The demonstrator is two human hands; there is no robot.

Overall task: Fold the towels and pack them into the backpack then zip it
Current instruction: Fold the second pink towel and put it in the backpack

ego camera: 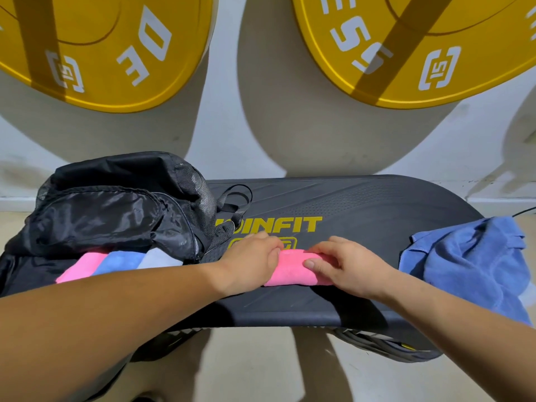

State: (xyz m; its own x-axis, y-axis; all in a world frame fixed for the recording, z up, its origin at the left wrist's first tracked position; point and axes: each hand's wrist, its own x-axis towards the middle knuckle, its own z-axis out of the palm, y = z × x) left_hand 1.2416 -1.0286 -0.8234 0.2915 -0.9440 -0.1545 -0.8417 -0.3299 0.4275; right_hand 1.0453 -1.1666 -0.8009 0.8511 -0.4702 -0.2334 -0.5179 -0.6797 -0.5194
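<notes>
Both hands, L (251,261) & R (343,266), press folded pink towel (290,269) on bench (377,216).

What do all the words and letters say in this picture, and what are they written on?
"INFIT" in yellow on the black platform; the backpack strap hides its start.
Yellow logo below it: covered by the left hand, unreadable.
"0" and a cut-off letter on the left yellow plate, upside down.
"ESS" on the right yellow plate; the rest is cut off.
A square logo on each plate: unclear.
</notes>
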